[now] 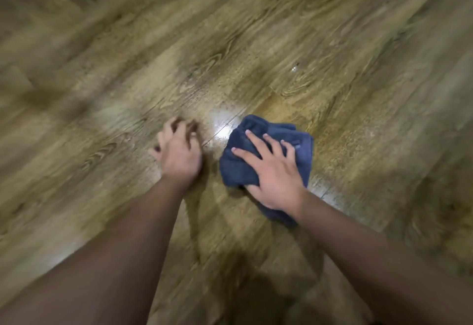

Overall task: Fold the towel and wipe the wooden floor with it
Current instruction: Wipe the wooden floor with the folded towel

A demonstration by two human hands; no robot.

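Just right of centre on the wooden floor [256, 43], toward four o'clock, lies the towel [238, 168], dark blue and bunched into a rough folded pad. It sits flat on the boards under the right hand [275, 168], whose fingers are spread straight across its top and press it down, the fingertips reaching toward the pad's eleven o'clock edge and the heel of the palm over its five o'clock corner. A little cloth pokes out beyond the wrist at five o'clock and along the nine o'clock side.

To wipe well, I judge the palm should keep even pressure over the whole pad, so no loose corner drags or unfolds, and the strokes should overlap and run along the grain of the planks. The bright wet-looking sheen [221, 123] just beside the towel at eleven o'clock seems the natural next patch to cover.

At nine o'clock from the towel, near but apart from it, the left hand [179, 150] is on or just above the bare boards, probably as a brace. It is blurred; its fingers look loosely curled and it holds nothing. A small bright glint [295, 68] shows on the floor at one o'clock, well apart from the towel.
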